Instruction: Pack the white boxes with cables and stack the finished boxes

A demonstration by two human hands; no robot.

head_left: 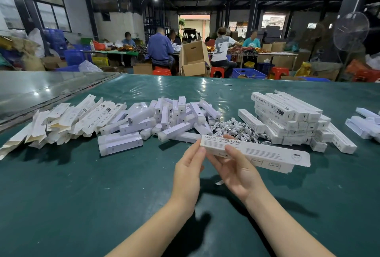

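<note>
A long white box (265, 153) printed "SMART SENSOR LAMP" hovers above the green table (82, 191), its right-end flap hanging open. My right hand (236, 171) grips it from below, thumb on top. My left hand (190, 169) pinches its left end. Behind it lies a heap of coiled white cables (236, 129). To the right of the cables, closed white boxes form a stack (292, 121). Wrapped white lamps (164, 119) are piled at the centre. Flat unfolded boxes (61, 121) spread out on the left.
More white boxes (366, 125) lie at the right edge. A grey table (41, 90) adjoins at the far left. Beyond the table's far edge are an open cardboard carton (194, 59), red stools, blue crates and several seated people at other tables.
</note>
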